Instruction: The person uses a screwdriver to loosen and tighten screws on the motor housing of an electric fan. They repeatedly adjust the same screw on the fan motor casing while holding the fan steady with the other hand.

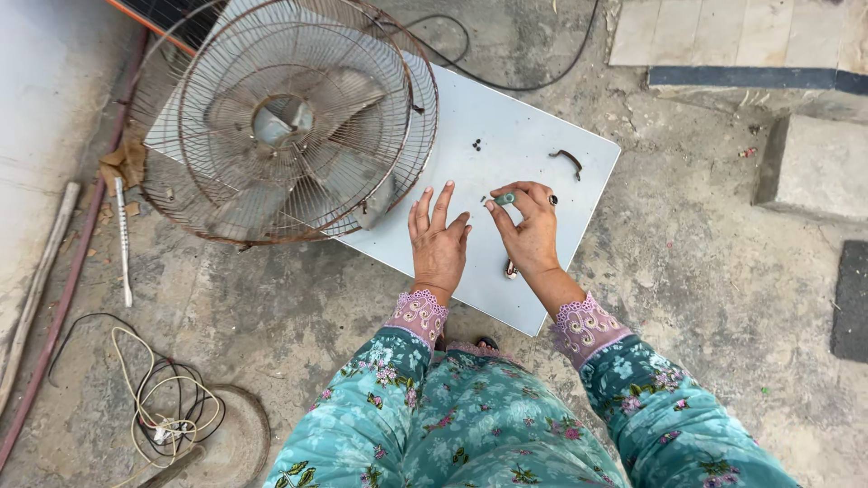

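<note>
In the head view, the white tabletop [542, 154] lies low on the concrete floor [705, 271], and all places here are given from it. On its far left part lies a dusty wire fan cage [289, 117] with grey blades inside; the cage hangs partly over the tabletop's left edge.

The right hand [529, 226] is above the near middle of the tabletop. Its thumb and fingertips pinch a small greenish part [504, 197], which looks like a little knob or cap. The left hand [438, 244] is just beside it, above the near edge of the tabletop, with fingers spread and released; it holds nothing.

Further in on the tabletop, near the fan cage, lie a few small dark screws [476, 144]. Toward the right edge lies a curved dark metal clip [568, 160]. Off the tabletop to the near left, a coil of cable [163, 407] rests on the floor.

The small greenish part seems very light and stiff, probably plastic, so it needs only a gentle pinch. Because it is so small it may slip easily from the fingers; holding it by its two sides, as now, appears the safest grip.
</note>
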